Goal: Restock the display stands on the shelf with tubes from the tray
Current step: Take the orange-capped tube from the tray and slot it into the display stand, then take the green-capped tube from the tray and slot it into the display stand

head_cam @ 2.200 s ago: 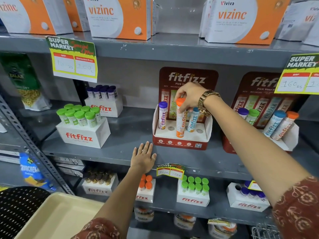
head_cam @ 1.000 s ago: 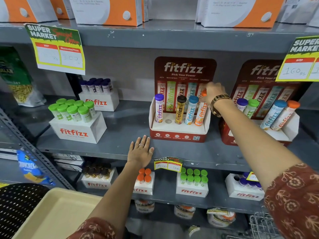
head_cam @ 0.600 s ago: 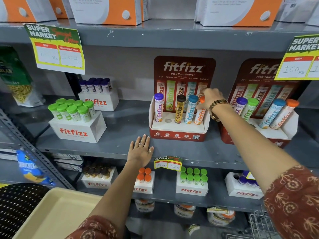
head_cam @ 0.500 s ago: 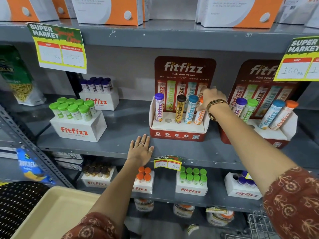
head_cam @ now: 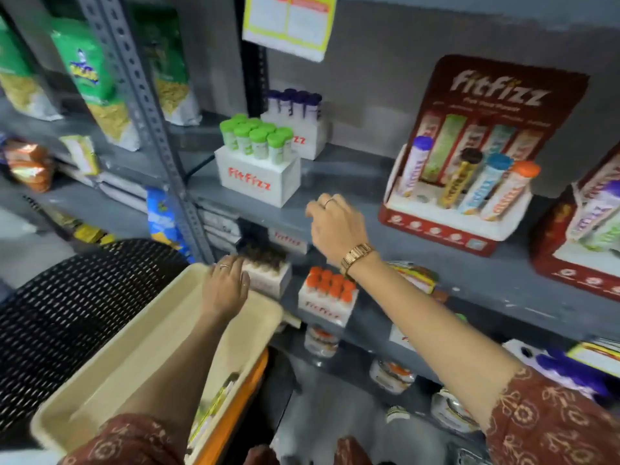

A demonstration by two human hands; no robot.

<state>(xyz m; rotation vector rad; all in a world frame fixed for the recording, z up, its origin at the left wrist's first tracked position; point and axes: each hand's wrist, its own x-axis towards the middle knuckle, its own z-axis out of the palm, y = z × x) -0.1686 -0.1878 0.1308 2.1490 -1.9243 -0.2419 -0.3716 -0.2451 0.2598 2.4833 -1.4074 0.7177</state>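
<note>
Here, between placements: both hands empty, reaching back toward the tray (head_cam: 110, 370).

Right hand (head_cam: 337, 229) loosely curled and holding nothing, poised in front of the shelf's front edge (head_cam: 285, 218), apart from the display stand (head_cam: 449, 226). Stand near the right end of the shelf, carrying four tubes (head_cam: 483, 187) tilted back in their holes, with one hole beside the purple-capped tube apparently unfilled, so probably a slot left to stock. Left hand (head_cam: 225, 286) open, fingers spread over the tray's far corner, likely steadying it or reaching in. Tray below the shelf, toward its left end; a few remaining tubes (head_cam: 214, 407) apparently lying along the tray's near right edge, though too blurred to confirm. Second stand (head_cam: 580, 250) partly cut off at the shelf's right end.
</note>
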